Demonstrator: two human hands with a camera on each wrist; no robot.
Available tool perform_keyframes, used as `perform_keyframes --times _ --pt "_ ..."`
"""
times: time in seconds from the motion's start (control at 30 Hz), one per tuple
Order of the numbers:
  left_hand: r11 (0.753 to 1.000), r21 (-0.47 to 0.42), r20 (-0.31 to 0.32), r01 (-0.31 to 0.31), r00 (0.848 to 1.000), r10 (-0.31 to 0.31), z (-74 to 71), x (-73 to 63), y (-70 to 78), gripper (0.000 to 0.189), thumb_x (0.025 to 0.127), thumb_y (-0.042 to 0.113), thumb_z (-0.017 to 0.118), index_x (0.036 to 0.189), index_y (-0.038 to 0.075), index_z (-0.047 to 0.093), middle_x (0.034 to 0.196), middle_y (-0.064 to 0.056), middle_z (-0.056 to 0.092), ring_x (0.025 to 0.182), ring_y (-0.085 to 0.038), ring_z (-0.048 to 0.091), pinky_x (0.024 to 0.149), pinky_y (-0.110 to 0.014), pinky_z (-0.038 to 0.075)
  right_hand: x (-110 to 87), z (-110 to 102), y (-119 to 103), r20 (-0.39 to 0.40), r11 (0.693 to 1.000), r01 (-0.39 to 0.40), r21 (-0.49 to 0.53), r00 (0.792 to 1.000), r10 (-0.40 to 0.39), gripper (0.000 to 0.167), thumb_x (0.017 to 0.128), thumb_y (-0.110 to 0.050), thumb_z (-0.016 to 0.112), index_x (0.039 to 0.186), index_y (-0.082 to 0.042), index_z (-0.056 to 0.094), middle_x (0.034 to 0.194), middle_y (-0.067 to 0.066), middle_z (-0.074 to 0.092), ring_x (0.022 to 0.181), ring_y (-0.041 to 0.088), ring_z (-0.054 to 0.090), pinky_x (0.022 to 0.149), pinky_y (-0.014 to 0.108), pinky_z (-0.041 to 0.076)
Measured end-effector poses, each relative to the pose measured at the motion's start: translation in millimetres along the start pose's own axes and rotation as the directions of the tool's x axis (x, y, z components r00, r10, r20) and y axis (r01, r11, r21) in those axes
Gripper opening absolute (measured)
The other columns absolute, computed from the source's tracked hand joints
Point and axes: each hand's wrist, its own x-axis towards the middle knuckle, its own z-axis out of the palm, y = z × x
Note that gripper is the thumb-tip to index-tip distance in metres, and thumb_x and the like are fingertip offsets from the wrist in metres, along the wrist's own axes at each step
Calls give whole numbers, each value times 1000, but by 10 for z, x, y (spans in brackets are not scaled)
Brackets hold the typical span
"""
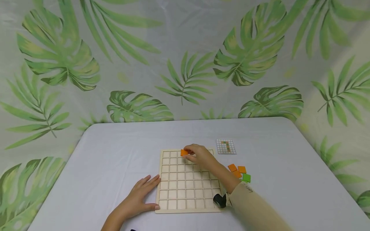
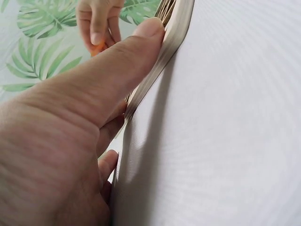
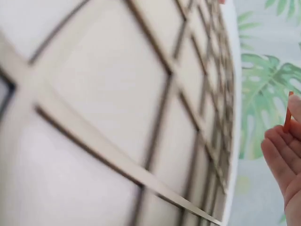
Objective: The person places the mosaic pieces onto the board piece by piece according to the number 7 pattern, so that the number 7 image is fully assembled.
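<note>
A wooden grid board (image 1: pixel 181 185) with square cells lies on the white table. My right hand (image 1: pixel 199 154) pinches an orange square tile (image 1: pixel 183 153) over the board's far row, near its middle. The same tile (image 3: pixel 288 113) shows edge-on between thumb and fingers in the right wrist view. My left hand (image 1: pixel 138 197) rests at the board's left edge, fingers spread, with thumb and fingertips touching the frame. In the left wrist view the left thumb (image 2: pixel 113 66) lies against the board's wooden edge (image 2: pixel 162 59).
Right of the board lie several loose tiles, orange ones (image 1: pixel 242 169) and a green one (image 1: pixel 246 178). A small pattern card (image 1: pixel 226 146) with a coloured grid lies beyond them. The black wrist camera (image 1: pixel 219 201) hangs over the board's near right corner. A leaf-patterned cloth (image 1: pixel 185 80) stands behind the table.
</note>
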Motion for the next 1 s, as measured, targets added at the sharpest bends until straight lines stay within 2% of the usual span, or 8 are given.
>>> perform_keyframes --times 0.2,0.47,0.83,1.0 --pt "1000 -11 6 11 1000 -11 -1 2 8 89 65 55 67 138 15 37 145 5 28 132 -31 15 104 -52 10 33 231 62 46 1000 -14 -21 999 15 27 86 -21 61 107 -3 62 98 5 60 83 12 57 69 21 48" --pt "1000 -11 6 4 1000 -4 -2 7 7 88 66 55 67 138 14 38 145 5 27 132 -31 15 104 -52 10 40 337 122 52 996 -13 -88 999 18 29 87 -23 60 110 -4 62 102 4 57 89 12 54 74 23 47" --pt "1000 -11 1 3 1000 -3 -5 0 7 89 65 55 68 138 14 38 145 4 28 132 -32 15 103 -53 10 -4 386 139 11 994 -88 58 996 87 30 83 -21 65 108 -4 63 98 2 53 80 10 50 66 21 46" --pt "1000 -8 -3 6 1000 -6 3 5 4 89 65 56 67 138 15 38 145 5 28 132 -31 15 103 -54 10 -22 394 163 8 982 -131 135 991 131 35 82 -24 66 110 -5 63 100 1 53 82 12 48 68 23 45"
